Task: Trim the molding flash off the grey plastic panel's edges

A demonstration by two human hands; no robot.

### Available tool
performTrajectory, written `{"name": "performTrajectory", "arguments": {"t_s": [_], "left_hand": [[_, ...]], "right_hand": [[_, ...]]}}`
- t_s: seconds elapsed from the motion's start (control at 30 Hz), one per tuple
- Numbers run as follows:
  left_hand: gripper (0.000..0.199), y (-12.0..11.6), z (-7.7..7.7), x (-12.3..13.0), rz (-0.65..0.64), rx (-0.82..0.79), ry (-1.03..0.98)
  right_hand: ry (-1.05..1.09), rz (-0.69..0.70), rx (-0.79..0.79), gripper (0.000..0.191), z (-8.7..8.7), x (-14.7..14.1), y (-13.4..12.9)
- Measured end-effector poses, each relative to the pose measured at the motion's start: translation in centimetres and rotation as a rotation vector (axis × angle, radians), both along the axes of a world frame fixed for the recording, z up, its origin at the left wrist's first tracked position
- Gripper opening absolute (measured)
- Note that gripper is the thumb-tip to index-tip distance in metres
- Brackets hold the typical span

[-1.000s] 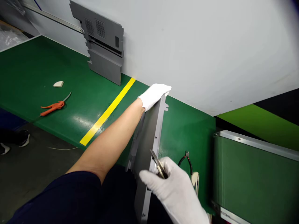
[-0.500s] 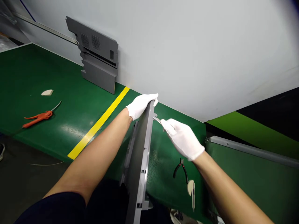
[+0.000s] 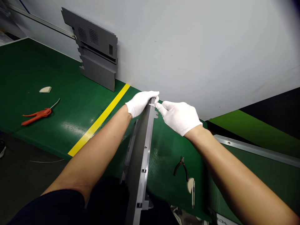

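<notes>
A long grey panel (image 3: 145,150) stands on its edge, running from the front of the green table toward the white wall. My left hand (image 3: 141,103), in a white glove, is closed on the panel's far top corner. My right hand (image 3: 180,117), also gloved, pinches a small thin blade (image 3: 152,105), whose tip lies at the panel's top edge just in front of my left fingers. The blade's handle is hidden inside my right hand.
Another grey panel (image 3: 98,56) leans against the wall. An orange air gun (image 3: 37,116) and a pale pad (image 3: 45,90) lie left of the yellow tape (image 3: 99,120). Pliers (image 3: 182,167), a second pad (image 3: 190,185) and a slim tool (image 3: 193,195) lie at right.
My right hand has moved up and away along the panel, bringing the blade from beside the notched tab to the top edge near my left hand. My left hand keeps its hold.
</notes>
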State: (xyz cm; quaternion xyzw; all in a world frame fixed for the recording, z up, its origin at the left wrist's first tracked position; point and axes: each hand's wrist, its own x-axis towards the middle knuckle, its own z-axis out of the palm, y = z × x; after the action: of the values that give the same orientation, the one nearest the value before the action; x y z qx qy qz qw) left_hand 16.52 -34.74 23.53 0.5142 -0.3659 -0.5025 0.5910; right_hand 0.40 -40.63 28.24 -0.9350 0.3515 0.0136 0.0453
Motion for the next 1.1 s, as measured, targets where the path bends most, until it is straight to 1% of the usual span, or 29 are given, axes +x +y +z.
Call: {"name": "performTrajectory", "arguments": {"t_s": [0.1, 0.3, 0.4, 0.53, 0.73, 0.87, 0.93, 1.0, 1.07, 1.1], "left_hand": [[0.036, -0.1, -0.2, 0.0, 0.006, -0.015, 0.009], [0.035, -0.4, -1.1, 0.1, -0.019, -0.062, 0.064], [0.035, -0.5, -1.3, 0.1, -0.02, -0.044, 0.086], [0.035, -0.5, -1.3, 0.1, -0.004, -0.023, 0.061], [0.034, -0.6, -1.1, -0.2, 0.007, -0.022, 0.017], [0.035, -0.7, -1.4, 0.0, 0.017, -0.022, 0.04], [0.036, -0.7, -1.5, 0.3, 0.015, -0.027, 0.063], [0.036, -0.6, -1.6, 0.5, 0.003, -0.028, 0.076], [0.037, -0.6, -1.7, 0.6, -0.013, -0.028, 0.076], [0.038, -0.7, -1.7, 0.6, -0.023, -0.03, 0.072]], "right_hand": [[0.038, 0.012, -0.046, 0.071, 0.2, 0.1, 0.0], [0.092, 0.032, -0.082, 0.07, 0.1, 0.0, 0.4], [0.097, 0.051, -0.125, 0.07, 0.1, -0.3, 0.8], [0.087, 0.07, -0.186, 0.07, 0.0, -0.6, 1.1], [0.079, 0.068, -0.197, 0.069, -0.1, -0.9, 0.9], [0.063, 0.11, -0.19, 0.065, -0.2, -1.4, 2.1], [0.03, 0.146, -0.17, 0.066, -0.5, -1.8, 2.8], [-0.053, 0.156, -0.134, 0.065, -0.9, -2.5, 3.2], [-0.204, 0.145, -0.066, 0.059, -1.5, -3.3, 3.2], [-0.305, 0.115, -0.012, 0.055, -1.7, -3.7, 3.1]]}}
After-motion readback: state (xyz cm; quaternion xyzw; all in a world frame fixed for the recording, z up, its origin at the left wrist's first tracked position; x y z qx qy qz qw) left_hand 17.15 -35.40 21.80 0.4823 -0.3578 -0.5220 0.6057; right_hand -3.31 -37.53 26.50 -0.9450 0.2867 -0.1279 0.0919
